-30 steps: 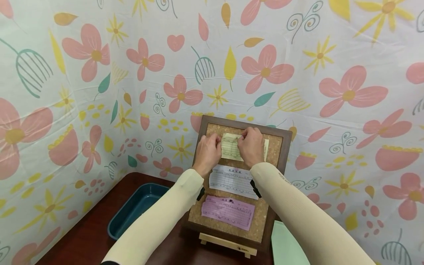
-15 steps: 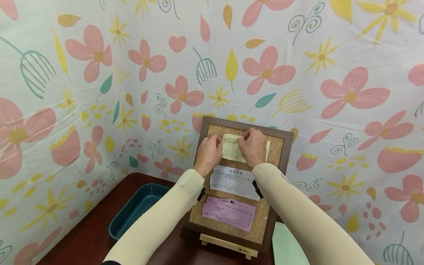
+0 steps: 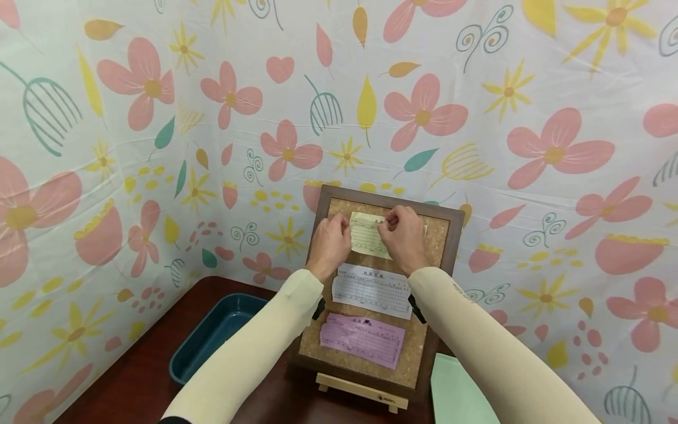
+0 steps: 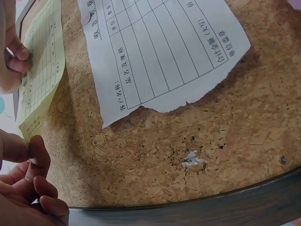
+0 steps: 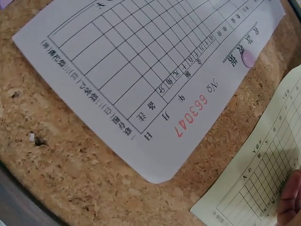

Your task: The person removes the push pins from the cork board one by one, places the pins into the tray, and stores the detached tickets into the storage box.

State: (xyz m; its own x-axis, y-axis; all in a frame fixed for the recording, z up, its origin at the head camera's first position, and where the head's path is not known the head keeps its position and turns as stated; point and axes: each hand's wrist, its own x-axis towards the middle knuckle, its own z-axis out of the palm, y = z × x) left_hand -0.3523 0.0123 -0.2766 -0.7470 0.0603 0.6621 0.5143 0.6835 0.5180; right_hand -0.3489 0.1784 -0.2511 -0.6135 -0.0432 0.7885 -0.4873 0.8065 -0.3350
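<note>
A pale yellow receipt slip [image 3: 365,237] lies across the top of a framed corkboard [image 3: 328,368]. My left hand [image 3: 329,242] pinches its left end between thumb and forefinger; in the left wrist view that corner bends away from the cork, over the left fingers [image 4: 40,155]. In front of the slip's right half, my right hand [image 3: 405,238] pinches a small dark piece [image 4: 29,61] that looks like a pushpin, near the paper. Below are a white receipt slip [image 3: 371,291], held by a light purple pushpin [image 5: 248,59], and a purple-pink receipt slip [image 3: 362,340] with a dark pin at its top.
The board leans on a small wooden easel [image 3: 362,391] on a dark red table [image 3: 132,383]. A blue-green tray [image 3: 212,341] stands to the left, and a pale green flat thing [image 3: 455,391] lies at the right. Flower-printed cloth hangs behind.
My right hand has shifted slightly right and down, now covering most of the slip's right end. My left hand keeps its pinch on the left end.
</note>
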